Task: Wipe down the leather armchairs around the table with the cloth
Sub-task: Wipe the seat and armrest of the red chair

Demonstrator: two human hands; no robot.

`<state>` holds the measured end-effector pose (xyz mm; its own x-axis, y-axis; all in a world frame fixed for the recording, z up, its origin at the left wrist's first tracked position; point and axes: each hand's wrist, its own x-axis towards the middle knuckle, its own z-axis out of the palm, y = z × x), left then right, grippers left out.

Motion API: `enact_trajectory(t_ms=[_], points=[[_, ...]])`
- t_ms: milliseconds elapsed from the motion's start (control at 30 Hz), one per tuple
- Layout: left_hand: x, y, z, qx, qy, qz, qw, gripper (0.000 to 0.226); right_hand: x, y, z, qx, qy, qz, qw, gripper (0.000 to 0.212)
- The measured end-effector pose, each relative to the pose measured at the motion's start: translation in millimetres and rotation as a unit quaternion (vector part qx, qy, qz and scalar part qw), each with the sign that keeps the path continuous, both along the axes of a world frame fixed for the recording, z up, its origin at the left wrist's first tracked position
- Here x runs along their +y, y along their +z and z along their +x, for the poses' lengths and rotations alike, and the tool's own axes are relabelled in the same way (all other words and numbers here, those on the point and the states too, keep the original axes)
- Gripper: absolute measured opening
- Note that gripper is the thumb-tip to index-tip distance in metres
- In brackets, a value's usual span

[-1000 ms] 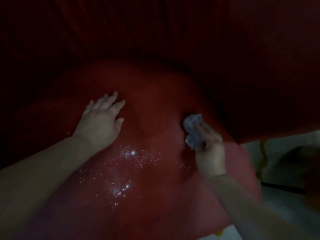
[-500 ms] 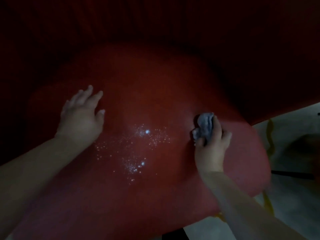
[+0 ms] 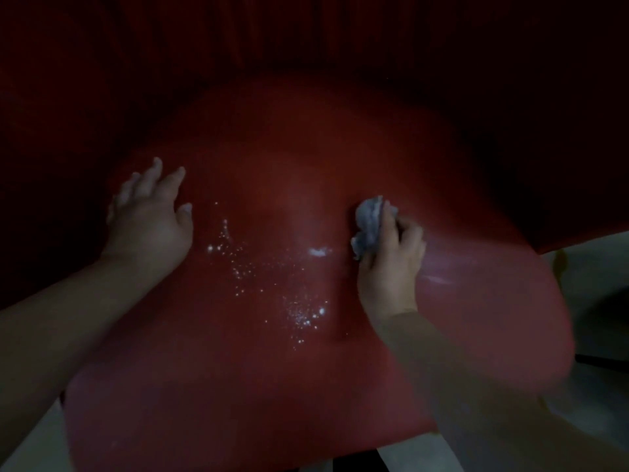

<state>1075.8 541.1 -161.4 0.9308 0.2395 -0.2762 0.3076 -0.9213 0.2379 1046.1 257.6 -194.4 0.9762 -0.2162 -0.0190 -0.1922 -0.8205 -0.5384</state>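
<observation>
Dim light here, and the far left of the view is sinking into dark red shadow where the chair's side is rising, too dark to make out in detail. Coming in from the lower left, a bare forearm is reaching across to the left hand (image 3: 149, 216), which is lying flat on the red leather seat (image 3: 272, 386), fingers straight and spread, thumb out toward the middle, holding nothing. Just beside that thumb, a scatter of bright wet specks (image 3: 272, 284) is glinting on the leather, trailing down and rightward across the middle of the cushion, with a small white streak shining near the cloth. The leather itself is looking smooth and slightly glossy, catching a soft sheen in the centre. Moving right, the right hand (image 3: 388, 267) is gripping the crumpled pale cloth (image 3: 369, 224), fingers curled round it, the wad poking out ahead of the knuckles and pressing on the seat right of centre. Behind both hands the chair's back is rising as a dark, folded red mass. At the right edge, the cushion is curving away, blurred, over a pale floor (image 3: 599, 267), and a strip of that same pale floor is showing at the bottom left corner.
</observation>
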Motion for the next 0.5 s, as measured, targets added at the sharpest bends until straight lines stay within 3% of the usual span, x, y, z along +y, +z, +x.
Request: enact_trajectory(t_ms=[100, 267, 400, 500], points=[[9, -3, -5, 0.021, 0.0, 0.001, 1.0, 0.057, 42, -4, -26, 0.043, 0.131, 0.037, 0.99, 0.067], [16, -8, -17, 0.045, 0.004, -0.004, 0.999, 0.058, 42, -5, -20, 0.034, 0.119, 0.153, 0.98, 0.062], [21, -12, -25, 0.048, 0.015, -0.02, 0.999, 0.06, 38, -3, 38, 0.026, 0.119, 0.164, 0.979, 0.062], [20, -14, -29, 0.048, 0.014, -0.041, 0.998, 0.062, 48, -4, 29, 0.045, 0.197, 0.133, 0.97, 0.066]])
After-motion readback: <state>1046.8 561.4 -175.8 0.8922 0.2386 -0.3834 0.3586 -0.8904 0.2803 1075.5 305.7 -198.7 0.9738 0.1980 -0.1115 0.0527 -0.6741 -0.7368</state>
